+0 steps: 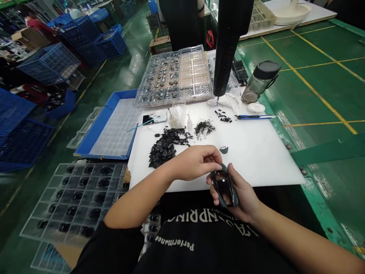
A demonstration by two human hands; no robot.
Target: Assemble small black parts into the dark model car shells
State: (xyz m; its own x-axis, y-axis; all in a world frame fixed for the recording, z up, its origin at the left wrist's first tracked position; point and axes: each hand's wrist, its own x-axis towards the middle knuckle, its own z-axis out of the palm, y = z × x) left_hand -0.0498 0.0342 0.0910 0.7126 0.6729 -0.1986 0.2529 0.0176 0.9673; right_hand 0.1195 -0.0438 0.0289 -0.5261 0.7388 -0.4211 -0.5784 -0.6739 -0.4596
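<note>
My right hand [242,192] cradles a black oval plastic shell [224,186] with an open middle, its fingers wrapped beneath and its thumb along the side. My left hand [196,161] is closed in a pinch at the shell's far end; whatever its fingertips hold is hidden. Just beyond lies a small dark curved piece [224,149] on the white work board [256,152]. A heap of flat black plastic pieces [164,148] is left of my hands, and a scatter of tiny black parts [204,128] is ahead of them.
A black electric screwdriver [224,57] hangs over the board, tip down. Behind stands a clear compartment tray [173,76]. On the right are a blue knife [255,117] and a bottle [259,82]. At left are a blue tray [94,133] and shell-filled trays [76,198].
</note>
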